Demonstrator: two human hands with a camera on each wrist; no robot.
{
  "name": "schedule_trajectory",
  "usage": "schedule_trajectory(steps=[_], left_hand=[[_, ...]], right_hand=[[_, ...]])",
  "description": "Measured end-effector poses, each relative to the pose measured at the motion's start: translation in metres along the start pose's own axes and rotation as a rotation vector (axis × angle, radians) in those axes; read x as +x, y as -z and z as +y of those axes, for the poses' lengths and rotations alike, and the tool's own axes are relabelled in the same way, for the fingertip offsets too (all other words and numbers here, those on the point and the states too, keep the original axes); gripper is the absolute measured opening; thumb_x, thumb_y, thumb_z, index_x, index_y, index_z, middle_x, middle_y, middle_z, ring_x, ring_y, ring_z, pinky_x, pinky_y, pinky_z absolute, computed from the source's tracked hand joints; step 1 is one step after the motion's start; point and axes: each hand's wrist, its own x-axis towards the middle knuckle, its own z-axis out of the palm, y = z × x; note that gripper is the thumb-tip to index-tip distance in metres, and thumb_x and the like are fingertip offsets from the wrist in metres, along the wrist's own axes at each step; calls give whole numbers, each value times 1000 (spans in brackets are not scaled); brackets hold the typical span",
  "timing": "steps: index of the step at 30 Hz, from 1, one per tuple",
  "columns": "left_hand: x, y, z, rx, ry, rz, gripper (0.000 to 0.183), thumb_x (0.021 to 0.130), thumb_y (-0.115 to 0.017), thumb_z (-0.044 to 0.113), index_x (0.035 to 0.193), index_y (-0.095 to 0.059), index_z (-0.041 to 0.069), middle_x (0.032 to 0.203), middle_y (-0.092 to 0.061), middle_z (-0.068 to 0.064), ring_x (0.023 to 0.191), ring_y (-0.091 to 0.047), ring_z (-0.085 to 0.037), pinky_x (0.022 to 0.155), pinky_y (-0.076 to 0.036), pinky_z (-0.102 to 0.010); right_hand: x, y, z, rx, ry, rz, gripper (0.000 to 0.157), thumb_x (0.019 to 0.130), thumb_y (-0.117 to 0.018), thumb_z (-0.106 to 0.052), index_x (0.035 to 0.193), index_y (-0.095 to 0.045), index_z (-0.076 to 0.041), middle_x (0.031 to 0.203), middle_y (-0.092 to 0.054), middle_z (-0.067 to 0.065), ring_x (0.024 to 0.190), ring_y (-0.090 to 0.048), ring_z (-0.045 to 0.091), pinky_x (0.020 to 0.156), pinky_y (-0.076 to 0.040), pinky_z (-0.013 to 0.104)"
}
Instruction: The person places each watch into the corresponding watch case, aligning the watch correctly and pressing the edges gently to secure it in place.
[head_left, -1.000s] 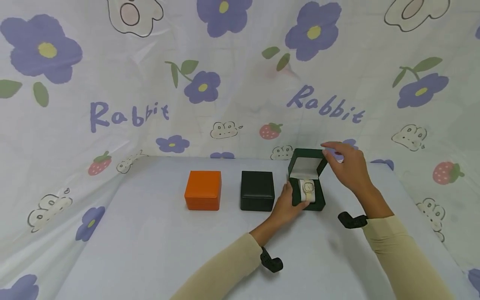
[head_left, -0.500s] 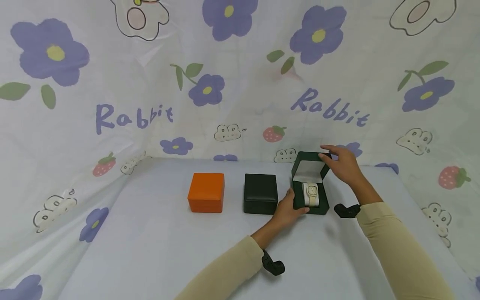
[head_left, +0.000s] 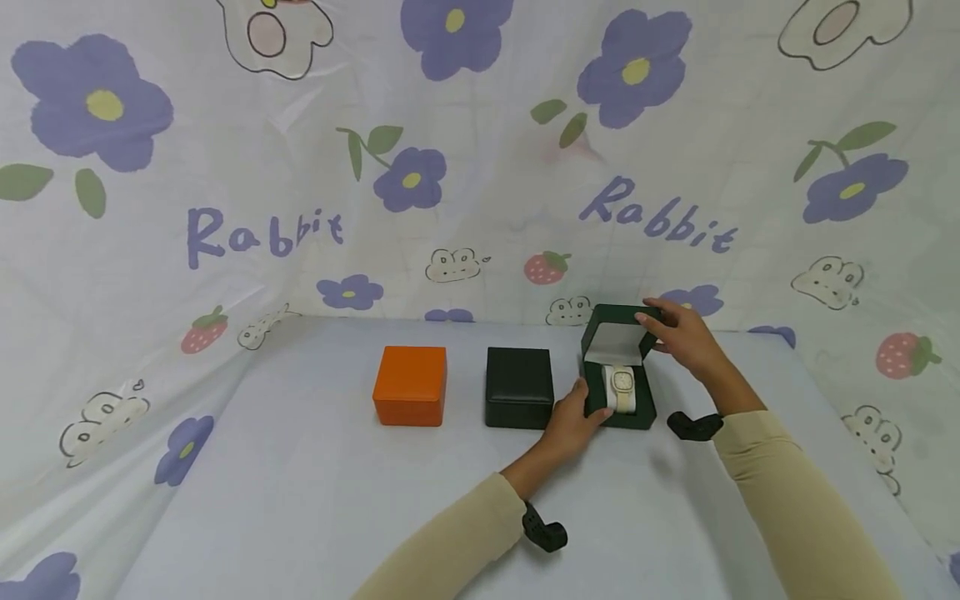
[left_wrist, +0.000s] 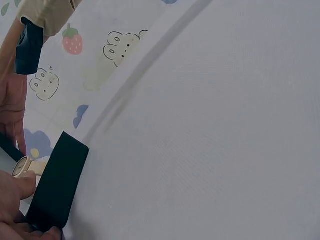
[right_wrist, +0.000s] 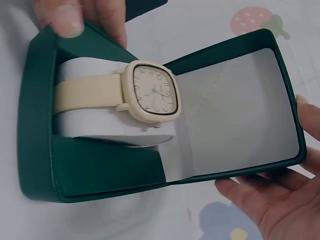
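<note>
A dark green watch box [head_left: 641, 417] stands with its lid raised at the right of the table. Inside it, a cream square-faced wristwatch [right_wrist: 155, 95] is wrapped round a white cushion [right_wrist: 95, 122]. My left hand [head_left: 572, 423] grips the left side of the box base, its thumb over the front rim by the cushion. At the lid's right edge, my right hand [head_left: 688, 337] holds the lid [right_wrist: 287, 105] between thumb and fingers. The left wrist view shows the box front [left_wrist: 60, 180] and part of the watch, with the left thumb beside it.
A closed black box [head_left: 517, 387] stands just left of the green one, close to my left hand. Farther left is a closed orange box [head_left: 410, 386]. Behind the white table [head_left: 300, 500] hangs a cloth printed with flowers and rabbits.
My right hand has come lower, and its fingers now wrap the lid's right edge. The left thumb has slid slightly left along the front rim. The lid stays raised.
</note>
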Motion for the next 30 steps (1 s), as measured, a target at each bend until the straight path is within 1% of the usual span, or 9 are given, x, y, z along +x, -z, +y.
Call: schedule_trajectory(steps=[7, 14, 16, 19, 22, 24, 26, 27, 30], left_hand=[[0, -2, 3, 31, 6, 34, 69, 105, -58, 25, 155, -26, -9, 161, -30, -21, 149, -30, -26, 121, -30, -36], [-3, -4, 5, 11, -3, 62, 68, 104, -60, 22, 154, -28, -10, 160, -33, -21, 148, -33, -27, 120, -32, -38], [-3, -5, 5, 3, -2, 72, 68, 103, -61, 21, 154, -29, -10, 159, -35, -21, 147, -35, -27, 119, -34, -38], [-3, -5, 6, -1, -4, 84, 68, 102, -63, 21, 153, -32, -11, 157, -38, -22, 145, -38, -28, 118, -36, -38], [-3, -5, 6, 1, -10, 94, 67, 101, -64, 20, 152, -33, -11, 156, -40, -22, 144, -40, -29, 117, -37, -39], [-3, -5, 6, 6, -15, 95, 67, 101, -64, 19, 152, -33, -11, 155, -41, -23, 144, -41, -29, 117, -38, -38], [-4, -5, 7, 15, -15, 95, 67, 101, -64, 19, 152, -33, -11, 154, -42, -23, 143, -42, -28, 116, -38, -38], [-4, -5, 7, 19, -16, 96, 67, 101, -64, 19, 152, -33, -11, 153, -43, -23, 142, -43, -29, 116, -39, -38], [-5, -6, 8, 28, -13, 97, 67, 101, -64, 19, 152, -33, -11, 152, -44, -22, 142, -43, -28, 116, -39, -38]], right_hand=[[-6, -2, 2, 144, 14, -14, 61, 106, -55, -31, 151, -37, 6, 150, -38, 36, 137, -41, 52, 104, -45, 62], [-18, -8, 7, 124, 61, 30, 53, 105, -57, -31, 143, -45, 4, 141, -49, 32, 130, -50, 49, 101, -48, 60], [-22, -8, 10, 115, 81, 37, 52, 105, -58, -31, 142, -46, 4, 138, -52, 29, 126, -53, 45, 100, -52, 54], [-25, -9, 16, 95, 111, 55, 50, 105, -59, -29, 141, -48, 3, 135, -55, 27, 118, -59, 31, 94, -57, 36], [-27, -11, 21, 87, 133, 70, 49, 104, -60, -28, 141, -49, 2, 134, -56, 25, 113, -59, 19, 87, -54, 18], [-29, -13, 24, 80, 146, 80, 48, 104, -60, -27, 141, -50, 2, 134, -56, 24, 116, -59, 20, 85, -52, 13], [-31, -14, 25, 72, 152, 94, 47, 104, -61, -28, 140, -51, 0, 135, -57, 21, 123, -57, 26, 87, -51, 14], [-32, -15, 25, 62, 159, 100, 47, 103, -61, -28, 140, -51, 0, 135, -57, 21, 127, -55, 30, 92, -51, 18], [-35, -17, 27, 54, 188, 115, 44, 103, -63, -26, 136, -54, 1, 135, -58, 20, 136, -49, 37, 109, -46, 38]])
